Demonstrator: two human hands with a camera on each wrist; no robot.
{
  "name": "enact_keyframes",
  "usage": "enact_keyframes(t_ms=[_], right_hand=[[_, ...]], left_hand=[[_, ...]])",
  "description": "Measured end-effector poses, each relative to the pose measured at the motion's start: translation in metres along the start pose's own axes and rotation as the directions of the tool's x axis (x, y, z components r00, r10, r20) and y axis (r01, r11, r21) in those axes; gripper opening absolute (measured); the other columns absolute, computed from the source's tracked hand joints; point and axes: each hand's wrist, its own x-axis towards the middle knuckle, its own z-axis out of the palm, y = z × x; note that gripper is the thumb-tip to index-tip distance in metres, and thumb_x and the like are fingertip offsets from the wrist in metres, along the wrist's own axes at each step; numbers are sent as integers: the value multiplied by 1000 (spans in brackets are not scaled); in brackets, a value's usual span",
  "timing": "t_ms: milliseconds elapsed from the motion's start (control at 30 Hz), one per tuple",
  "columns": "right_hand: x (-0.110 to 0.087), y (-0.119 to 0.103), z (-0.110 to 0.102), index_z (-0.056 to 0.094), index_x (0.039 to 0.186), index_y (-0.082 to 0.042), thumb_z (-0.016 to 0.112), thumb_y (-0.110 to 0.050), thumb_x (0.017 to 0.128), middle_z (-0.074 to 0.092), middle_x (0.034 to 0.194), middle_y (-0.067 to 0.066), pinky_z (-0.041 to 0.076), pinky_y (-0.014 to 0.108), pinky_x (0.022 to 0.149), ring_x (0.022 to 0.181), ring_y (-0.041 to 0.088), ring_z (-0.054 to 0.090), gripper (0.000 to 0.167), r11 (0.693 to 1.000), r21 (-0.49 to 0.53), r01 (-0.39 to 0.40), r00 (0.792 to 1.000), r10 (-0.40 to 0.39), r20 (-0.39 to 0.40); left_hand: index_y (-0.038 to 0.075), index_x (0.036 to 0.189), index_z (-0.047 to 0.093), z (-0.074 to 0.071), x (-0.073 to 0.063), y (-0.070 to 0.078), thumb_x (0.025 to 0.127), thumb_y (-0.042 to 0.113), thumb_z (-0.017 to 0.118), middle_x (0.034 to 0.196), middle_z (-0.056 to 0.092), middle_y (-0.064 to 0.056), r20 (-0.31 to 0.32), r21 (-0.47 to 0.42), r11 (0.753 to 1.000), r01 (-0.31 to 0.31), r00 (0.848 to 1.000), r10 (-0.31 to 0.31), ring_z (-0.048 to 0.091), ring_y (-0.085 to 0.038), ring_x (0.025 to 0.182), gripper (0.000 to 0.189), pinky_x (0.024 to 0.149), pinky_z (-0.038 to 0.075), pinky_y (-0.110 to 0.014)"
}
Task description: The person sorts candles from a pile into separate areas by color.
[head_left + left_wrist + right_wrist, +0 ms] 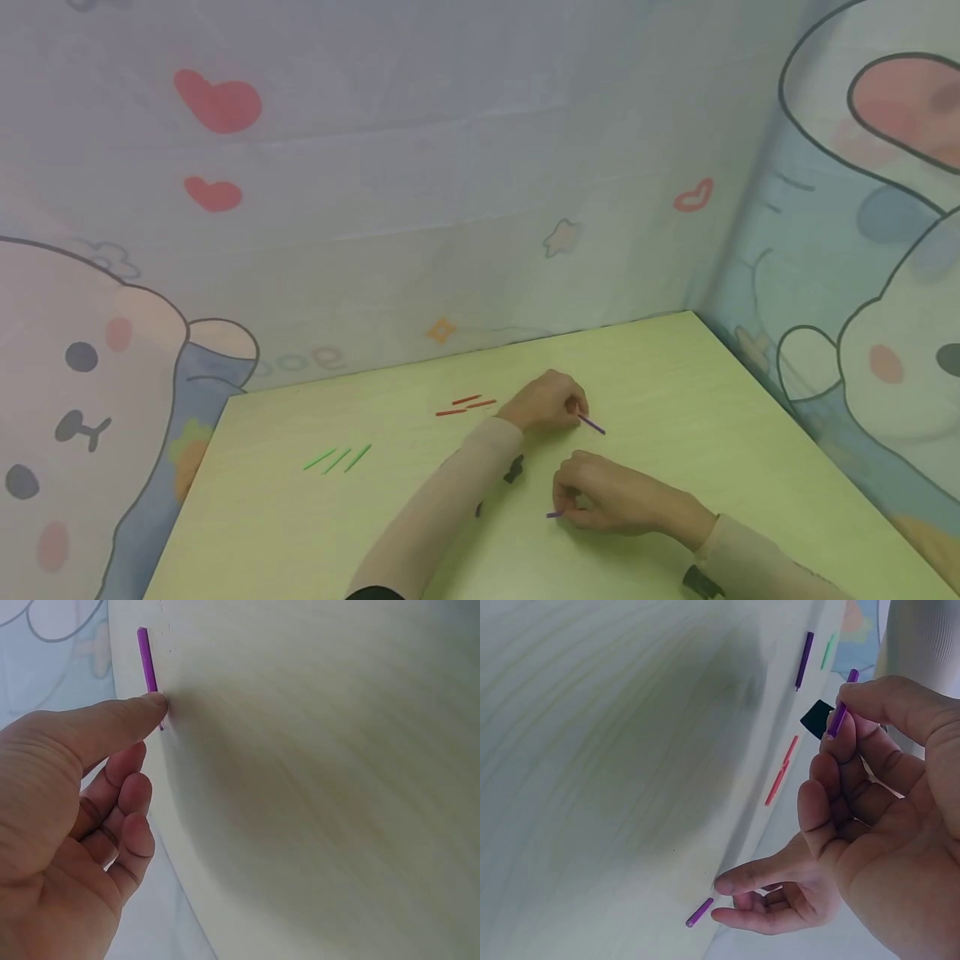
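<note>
My left hand (547, 402) is low over the far part of the table, its thumb and forefinger pinching one end of a short purple stick (147, 660). In the left wrist view the thumb covers part of that stick, and the other fingers are curled beside it. Closer to me, my right hand (618, 497) holds a second purple stick (843, 705) between thumb and forefinger, raised off the table in the right wrist view. A third purple stick (804, 661) lies on the table; my left forearm hides part of it in the head view.
Three red sticks (452, 412) lie left of my left hand on the pale yellow-green table (262, 533). Further left are three green sticks (337, 461), set side by side at a slant. Cartoon-printed cloth (450, 167) rises behind the table and along its sides.
</note>
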Motion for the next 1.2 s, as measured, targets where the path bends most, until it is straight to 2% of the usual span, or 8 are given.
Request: enact_keyframes(t_ms=[233,467,633,733,833,867,1000,1200], right_hand=[[5,0,1,74,96,-23,80,-10,99,66,93,-22,51,23,85,93,2,55,15,1000,20,0,1000,0,18],[10,-3,2,74,96,-23,80,-10,99,65,93,-23,52,23,85,93,2,56,16,1000,19,15,1000,-15,16],[13,-2,1,75,97,-22,81,-11,99,65,93,-23,52,24,86,93,3,56,12,1000,24,8,1000,-9,22],[15,0,-3,76,98,-23,81,-11,99,66,94,-23,53,25,85,94,4,57,13,999,32,-14,1000,14,14],[18,1,-12,76,97,-25,80,-10,99,66,94,-23,54,29,87,94,6,58,16,998,44,-51,999,51,0],[18,1,-15,75,97,-25,80,-9,99,65,93,-23,56,33,94,93,7,60,17,997,44,-58,998,59,-9],[22,5,-32,75,98,-22,79,-7,100,65,94,-20,57,40,96,93,8,60,17,996,33,-81,995,82,-48],[25,22,-51,75,99,-20,80,-4,99,70,98,-14,59,38,88,97,10,64,17,990,13,-138,979,138,-147]], left_hand=[[14,107,87,-8,-12,-4,92,5,81,89,73,6,-1,51,998,21,1000,-21,59,-5,82,18,75,48,-15],[16,108,87,-16,-27,-10,93,8,85,93,72,7,-5,68,994,85,996,-85,60,-5,86,17,77,49,-17],[16,109,87,-26,-45,-10,98,14,85,97,75,5,-22,76,992,102,995,-101,63,-5,89,12,79,51,-16],[16,110,87,-32,-60,-10,100,19,85,99,76,4,-43,76,985,152,988,-149,64,-7,90,11,80,53,-18],[15,111,87,-35,-79,-12,99,21,85,99,78,3,-90,83,973,215,974,-208,67,-9,92,13,83,56,-23],[14,111,87,-37,-86,-12,99,21,85,99,78,2,-108,80,968,238,967,-229,68,-11,93,14,84,56,-24],[12,110,87,-39,-115,-14,97,20,84,100,81,1,-176,51,945,324,934,-311,73,-15,95,15,89,59,-30],[13,96,87,-36,-157,-15,95,16,85,91,80,3,-230,-25,902,430,876,-424,72,-12,84,4,77,61,-31]])
